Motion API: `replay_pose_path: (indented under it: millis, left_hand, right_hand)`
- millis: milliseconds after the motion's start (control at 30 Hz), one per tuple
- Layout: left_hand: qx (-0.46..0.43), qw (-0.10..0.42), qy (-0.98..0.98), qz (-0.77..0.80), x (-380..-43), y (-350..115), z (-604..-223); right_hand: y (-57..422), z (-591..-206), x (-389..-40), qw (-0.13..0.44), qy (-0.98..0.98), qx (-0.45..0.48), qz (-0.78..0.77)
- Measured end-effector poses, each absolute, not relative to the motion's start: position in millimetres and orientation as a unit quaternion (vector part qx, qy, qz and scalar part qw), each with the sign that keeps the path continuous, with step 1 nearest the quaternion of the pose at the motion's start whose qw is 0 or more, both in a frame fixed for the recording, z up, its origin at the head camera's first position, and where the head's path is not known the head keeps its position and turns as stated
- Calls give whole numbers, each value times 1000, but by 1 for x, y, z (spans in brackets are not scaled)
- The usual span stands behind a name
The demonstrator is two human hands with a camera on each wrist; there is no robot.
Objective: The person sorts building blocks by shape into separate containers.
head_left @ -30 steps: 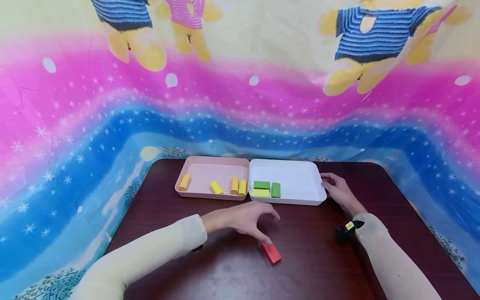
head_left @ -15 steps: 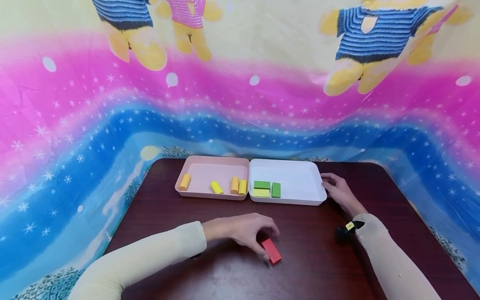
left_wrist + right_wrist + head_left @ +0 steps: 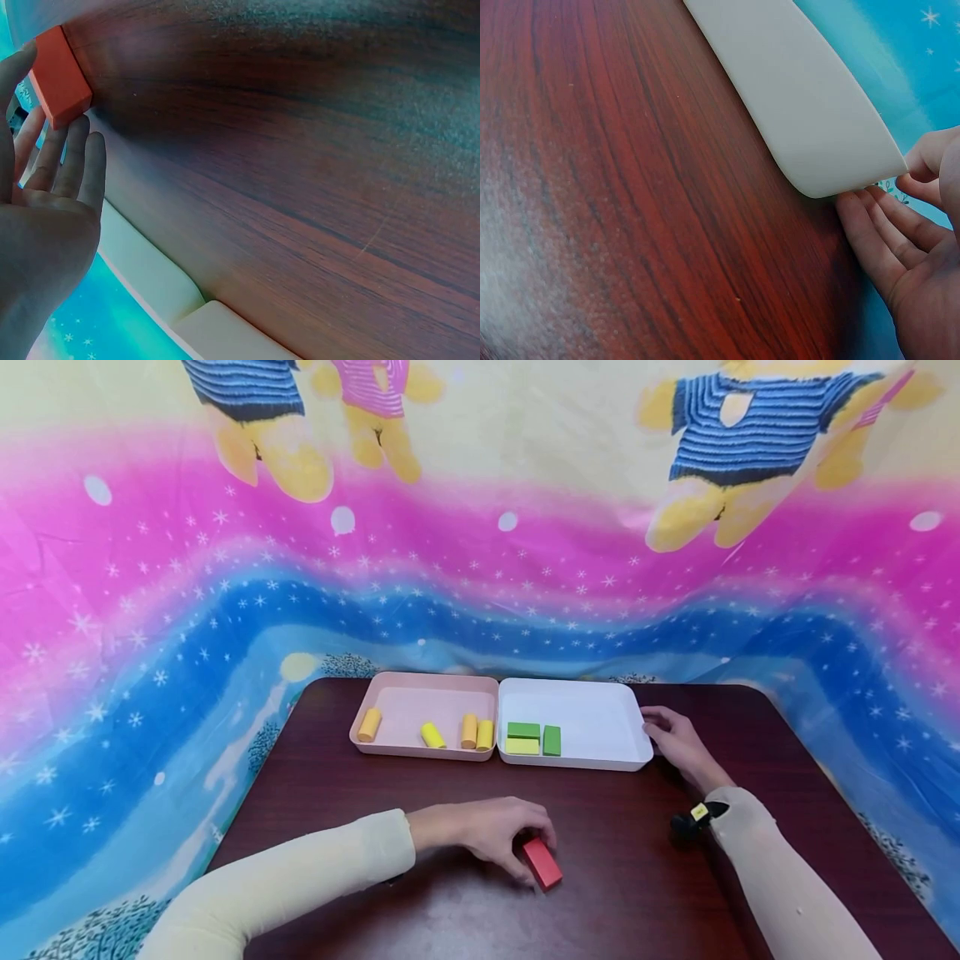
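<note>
On the dark wooden table lies a red rectangular block (image 3: 543,864). My left hand (image 3: 498,828) pinches it, the thumb along its near side and the fingers at its far end. The left wrist view shows the block (image 3: 61,78) between thumb and fingertips. At the right end of the white tray (image 3: 600,727), my right hand (image 3: 681,747) grips the tray's corner. In the right wrist view several fingers (image 3: 866,232) touch the tray's outer wall (image 3: 810,112), and a curled digit meets the rim.
Two green blocks (image 3: 523,730) and a yellow block (image 3: 522,747) lie in the white tray's left part. A pink tray (image 3: 420,697) adjoins it on the left, holding several yellow and orange cylinders (image 3: 432,735). A patterned cloth (image 3: 480,585) hangs behind the table (image 3: 637,877).
My left hand has come down toward the near side and its fingers have closed around the red block. The right hand stays at the white tray.
</note>
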State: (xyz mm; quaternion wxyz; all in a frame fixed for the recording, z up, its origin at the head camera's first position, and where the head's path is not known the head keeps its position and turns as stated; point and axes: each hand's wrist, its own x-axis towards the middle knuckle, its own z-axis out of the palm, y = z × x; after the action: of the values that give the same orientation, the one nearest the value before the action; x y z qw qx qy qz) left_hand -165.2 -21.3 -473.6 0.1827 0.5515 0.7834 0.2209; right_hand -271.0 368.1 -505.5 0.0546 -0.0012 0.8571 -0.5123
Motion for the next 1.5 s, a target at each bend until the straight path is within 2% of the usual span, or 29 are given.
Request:
replay_pose_path:
  millis: [1133,1500]
  left_hand:
    - [552,189,786,205,-167,-22,-472]
    - [548,170,796,193,-169,-24,-465]
  right_hand:
    - [368,-506,-272,56,856,2,-513]
    - [367,-505,-271,55,857,-1,-512]
